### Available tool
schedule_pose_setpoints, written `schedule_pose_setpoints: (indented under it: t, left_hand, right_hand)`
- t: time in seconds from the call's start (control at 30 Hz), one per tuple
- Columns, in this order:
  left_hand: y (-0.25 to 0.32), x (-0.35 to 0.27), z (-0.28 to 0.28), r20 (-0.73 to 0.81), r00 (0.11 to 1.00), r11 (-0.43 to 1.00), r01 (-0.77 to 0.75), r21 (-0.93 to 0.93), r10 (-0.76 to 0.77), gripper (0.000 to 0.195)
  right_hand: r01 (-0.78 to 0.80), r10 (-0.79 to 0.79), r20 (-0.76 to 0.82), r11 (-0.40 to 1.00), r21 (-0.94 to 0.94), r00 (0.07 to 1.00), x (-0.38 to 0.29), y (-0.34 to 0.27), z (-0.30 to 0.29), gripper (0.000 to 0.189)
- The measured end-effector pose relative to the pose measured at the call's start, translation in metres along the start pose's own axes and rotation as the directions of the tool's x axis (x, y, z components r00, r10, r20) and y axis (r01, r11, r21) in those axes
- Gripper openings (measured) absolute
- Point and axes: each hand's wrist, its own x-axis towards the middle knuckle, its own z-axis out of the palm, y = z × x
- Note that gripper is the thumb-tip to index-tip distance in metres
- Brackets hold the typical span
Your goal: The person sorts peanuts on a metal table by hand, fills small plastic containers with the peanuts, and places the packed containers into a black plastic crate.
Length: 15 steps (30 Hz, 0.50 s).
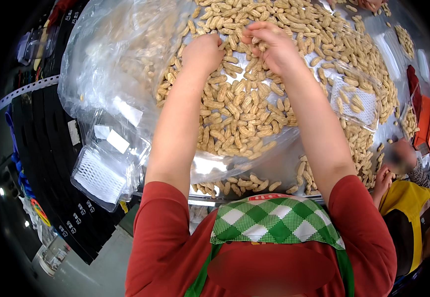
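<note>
Unshelled peanuts [237,100] lie in a broad heap on a metal table before me, partly on a clear plastic sheet. My left hand [203,54] is curled low over the far part of the heap, back side up. A peanut shows at its fingertips, but whether the fingers grip it is hidden. To its right, my right hand [274,46] is slightly raised with bent fingers, holding a few peanuts [261,45] against the palm. Right of my right forearm, a clear plastic tray [359,102] with a white mesh liner has several peanuts in it.
A large clear plastic bag [107,63] covers the table's left side. Stacked clear trays [101,178] with white liners stand at the near left, by black crates [40,141]. A person in a yellow apron [407,200] works at the right, near an orange scale [426,124]. Another hand [370,4] reaches in at the far edge.
</note>
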Motion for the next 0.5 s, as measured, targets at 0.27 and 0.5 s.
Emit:
schedule_pose_setpoints:
  t: [0.27, 0.5]
  left_hand:
    - [-0.022, -0.045, -0.014, 0.24, 0.955, 0.401, 0.292, -0.868, -0.175, 0.031]
    - [-0.028, -0.079, -0.018, 0.336, 0.935, -0.31, 0.355, -0.882, 0.113, 0.027]
  right_hand:
    - [0.189, -0.01, 0.193, -0.153, -0.97, 0.981, 0.029, -0.002, 0.049, 0.023]
    - [-0.095, 0.215, 0.346, 0.938, -0.333, 0.913, -0.008, 0.0, -0.006, 0.025]
